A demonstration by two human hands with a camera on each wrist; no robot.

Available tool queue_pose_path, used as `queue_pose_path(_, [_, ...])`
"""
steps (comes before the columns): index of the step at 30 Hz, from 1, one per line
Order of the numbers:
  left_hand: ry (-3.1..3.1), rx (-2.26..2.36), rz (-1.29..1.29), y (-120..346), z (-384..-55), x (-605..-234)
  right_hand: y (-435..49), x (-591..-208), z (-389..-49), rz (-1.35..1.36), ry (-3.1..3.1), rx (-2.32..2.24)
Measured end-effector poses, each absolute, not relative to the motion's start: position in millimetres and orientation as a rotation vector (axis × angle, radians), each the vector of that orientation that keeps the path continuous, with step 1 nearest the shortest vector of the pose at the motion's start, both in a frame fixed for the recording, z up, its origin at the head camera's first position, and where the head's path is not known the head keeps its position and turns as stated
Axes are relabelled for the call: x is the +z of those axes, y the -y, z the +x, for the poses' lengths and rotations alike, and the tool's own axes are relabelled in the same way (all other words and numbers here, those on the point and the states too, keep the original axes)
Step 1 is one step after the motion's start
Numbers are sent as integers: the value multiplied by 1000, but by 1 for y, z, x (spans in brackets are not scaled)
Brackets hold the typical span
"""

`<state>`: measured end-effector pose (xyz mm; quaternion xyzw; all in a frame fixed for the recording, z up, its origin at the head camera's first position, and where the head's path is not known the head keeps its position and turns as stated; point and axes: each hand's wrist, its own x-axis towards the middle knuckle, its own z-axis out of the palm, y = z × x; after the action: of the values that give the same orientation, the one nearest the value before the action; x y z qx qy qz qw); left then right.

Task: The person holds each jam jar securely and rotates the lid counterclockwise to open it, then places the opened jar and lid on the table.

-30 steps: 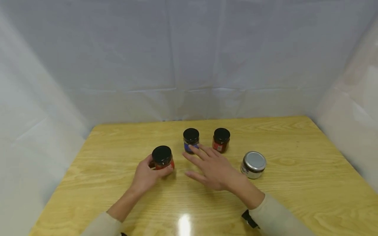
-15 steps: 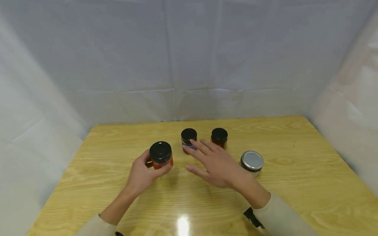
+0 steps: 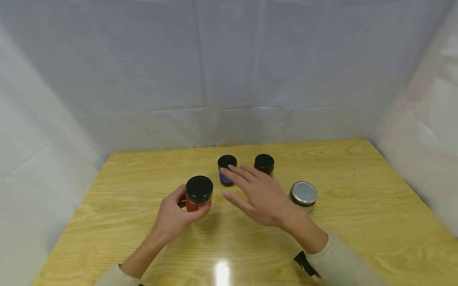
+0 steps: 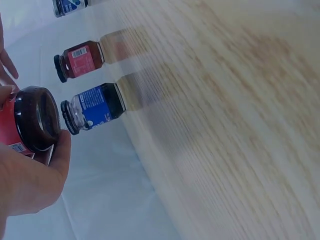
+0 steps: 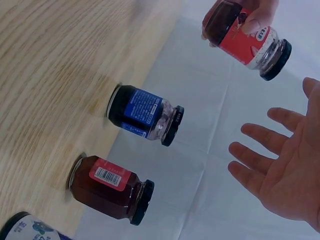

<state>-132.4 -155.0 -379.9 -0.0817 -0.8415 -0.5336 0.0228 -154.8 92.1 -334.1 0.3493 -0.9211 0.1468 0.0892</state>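
My left hand [image 3: 171,214] grips a red-labelled jar [image 3: 199,190] with a black lid, thumb on its near side. In the right wrist view that jar [image 5: 245,37] is raised off the table. My right hand [image 3: 259,196] hovers with fingers spread and touches nothing; its palm [image 5: 295,170] shows in the right wrist view. Beyond its fingertips stands a blue-labelled jar [image 5: 142,112] with a black lid. A second red-labelled jar [image 5: 110,187] stands beside that one, partly hidden behind my right hand in the head view.
A low jar with a silver lid [image 3: 303,193] stands right of my right hand, partly covered by the wrist. The wood-grain table [image 3: 136,178] ends at a pale hanging sheet [image 3: 229,79]. A black strap [image 3: 305,263] hangs at the right sleeve.
My left hand has lifted the red-labelled jar off the table and shifted it slightly right. My right hand has moved a little forward, fingers still spread. The standing jars keep their places.
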Motion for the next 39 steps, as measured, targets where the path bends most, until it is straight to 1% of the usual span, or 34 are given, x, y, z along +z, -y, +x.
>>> queue_pose_path(10, [2561, -1618, -382, 152, -130, -382, -76, -334, -150, 1020, 2750, 543])
queue_pose_path(26, [2603, -1583, -375, 152, -126, -385, -50, -340, -146, 967, 2755, 457])
queue_pose_path(39, [2638, -1456, -426, 149, -123, -387, -47, -347, -144, 935, 2706, 401])
